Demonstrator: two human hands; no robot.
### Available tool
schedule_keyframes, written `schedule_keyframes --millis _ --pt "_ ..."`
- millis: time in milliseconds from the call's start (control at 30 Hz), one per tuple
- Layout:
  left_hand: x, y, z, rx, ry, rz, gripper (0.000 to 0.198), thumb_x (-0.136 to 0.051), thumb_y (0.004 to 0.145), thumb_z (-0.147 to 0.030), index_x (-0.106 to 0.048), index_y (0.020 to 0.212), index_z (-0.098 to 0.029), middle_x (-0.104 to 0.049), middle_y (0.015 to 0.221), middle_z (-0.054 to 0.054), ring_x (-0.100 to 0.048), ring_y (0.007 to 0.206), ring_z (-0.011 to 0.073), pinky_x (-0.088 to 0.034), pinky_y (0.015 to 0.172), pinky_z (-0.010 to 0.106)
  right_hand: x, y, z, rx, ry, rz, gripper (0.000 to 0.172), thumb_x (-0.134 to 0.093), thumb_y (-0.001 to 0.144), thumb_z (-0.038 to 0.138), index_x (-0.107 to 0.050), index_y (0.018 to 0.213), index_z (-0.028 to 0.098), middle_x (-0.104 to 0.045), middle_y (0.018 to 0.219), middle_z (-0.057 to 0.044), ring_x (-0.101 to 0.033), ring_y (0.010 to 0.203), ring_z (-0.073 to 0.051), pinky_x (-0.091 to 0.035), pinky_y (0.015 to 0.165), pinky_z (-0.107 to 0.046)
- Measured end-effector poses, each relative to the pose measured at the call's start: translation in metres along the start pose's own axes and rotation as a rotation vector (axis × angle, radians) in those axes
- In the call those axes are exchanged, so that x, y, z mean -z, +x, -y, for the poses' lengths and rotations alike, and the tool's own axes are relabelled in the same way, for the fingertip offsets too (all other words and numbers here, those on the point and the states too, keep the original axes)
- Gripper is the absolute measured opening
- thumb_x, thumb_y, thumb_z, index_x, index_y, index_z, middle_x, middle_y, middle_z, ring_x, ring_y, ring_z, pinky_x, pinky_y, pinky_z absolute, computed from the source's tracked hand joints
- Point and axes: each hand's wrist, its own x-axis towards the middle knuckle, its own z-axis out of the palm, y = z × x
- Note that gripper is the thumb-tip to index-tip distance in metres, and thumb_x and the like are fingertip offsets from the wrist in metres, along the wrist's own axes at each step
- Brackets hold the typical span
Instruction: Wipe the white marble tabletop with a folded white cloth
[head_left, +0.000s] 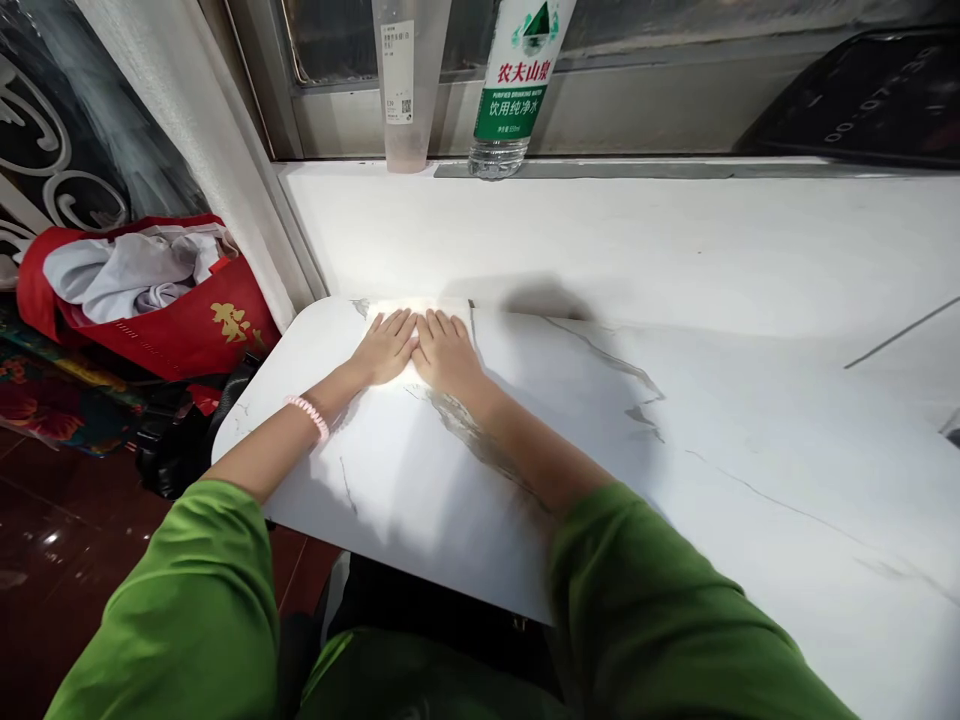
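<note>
Hands lie flat, palms down, side by side at the far edge of the white marbled table point(390, 480), left hand point(381, 347) and right hand point(450, 355) with thumbs meeting or nearly so, fingers extended; both rest on a bright patch point(406, 377), and whether that is a thin sheet or glare I cannot tell. Off to the left, a red bag point(161, 340) gapes open around bunched whitish cloth point(124, 270). On the ledge beyond, a translucent cup point(412, 110) and a labelled water bottle point(510, 110) are cut off at the top, the bottle's contents mostly hidden behind its label
</note>
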Motion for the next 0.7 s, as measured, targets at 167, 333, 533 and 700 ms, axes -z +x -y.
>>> schedule_keyframes --millis 167,333,533,700 --pt "0.002 -0.079 0.007 -0.081 -0.002 -0.052 0.056 -0.018 0.102 -0.032 -0.028 0.150 -0.005 -0.026 0.158 0.016 -0.018 0.148 0.0236 -0.012 0.121 0.047 0.023 -0.043 0.060 0.026 0.050 0.069 0.060 -0.033 0.095 0.027 -0.036 0.145 -0.005 -0.034 0.152 -0.025 -0.028 0.142 -0.038 -0.017 0.116 -0.053" --pt "0.013 -0.164 0.028 -0.064 -0.029 -0.086 0.057 -0.015 0.103 -0.036 -0.027 0.151 -0.009 -0.027 0.158 0.014 -0.018 0.148 0.0214 -0.014 0.122 0.047 0.043 -0.068 0.130 0.079 0.166 0.182 0.065 -0.037 0.094 0.030 -0.030 0.147 -0.007 -0.027 0.155 -0.027 -0.021 0.145 -0.039 -0.011 0.118 -0.054" --pt "0.025 -0.212 0.044 0.013 -0.037 -0.064 0.057 -0.015 0.102 -0.038 -0.029 0.151 -0.011 -0.029 0.158 0.012 -0.020 0.148 0.0211 -0.016 0.122 0.047 0.043 -0.074 0.172 0.161 0.257 0.146 0.067 -0.039 0.093 0.030 -0.030 0.146 -0.010 -0.028 0.153 -0.031 -0.020 0.144 -0.042 -0.010 0.117 -0.057" --pt "0.023 -0.190 0.056 0.011 -0.035 -0.048 0.057 -0.018 0.101 -0.035 -0.028 0.151 -0.009 -0.029 0.158 0.013 -0.021 0.148 0.0209 -0.015 0.122 0.047 0.032 -0.057 0.164 0.159 0.218 0.093 0.063 -0.038 0.093 0.029 -0.035 0.144 -0.009 -0.034 0.151 -0.029 -0.027 0.142 -0.041 -0.015 0.116 -0.056"
